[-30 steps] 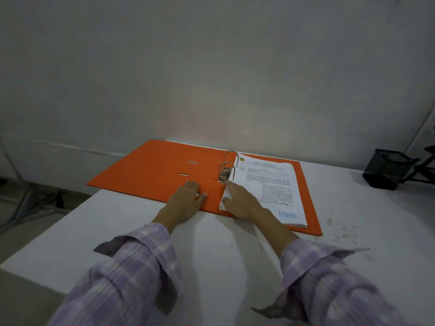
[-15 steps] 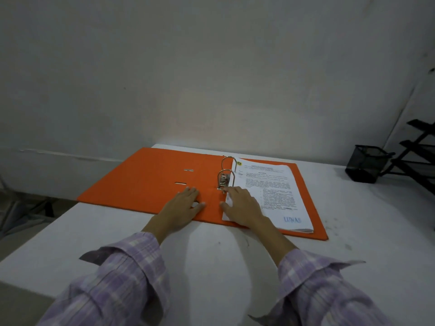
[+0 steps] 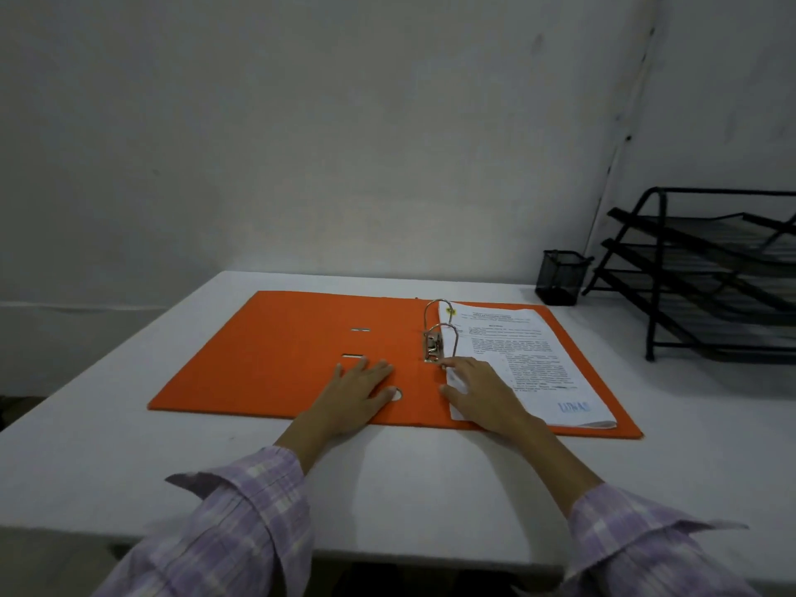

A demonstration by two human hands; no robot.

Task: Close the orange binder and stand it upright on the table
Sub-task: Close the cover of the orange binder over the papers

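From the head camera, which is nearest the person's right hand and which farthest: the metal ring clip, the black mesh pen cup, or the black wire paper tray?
Starting from the right hand:
1. Metal ring clip, just beyond the fingertips, at the orange binder's spine.
2. Black mesh pen cup, far right, near the wall.
3. Black wire paper tray, farther right still, at the table's edge.

A white table (image 3: 430, 489) stood against a pale wall (image 3: 344, 122); at its far right edge sat a small black mesh pen cup (image 3: 561, 277), upright; just right of the cup stood a black wire paper tray rack (image 3: 706, 273) with three sloping tiers, partly cut off by the frame edge; the cup and the rack were close together but apart.
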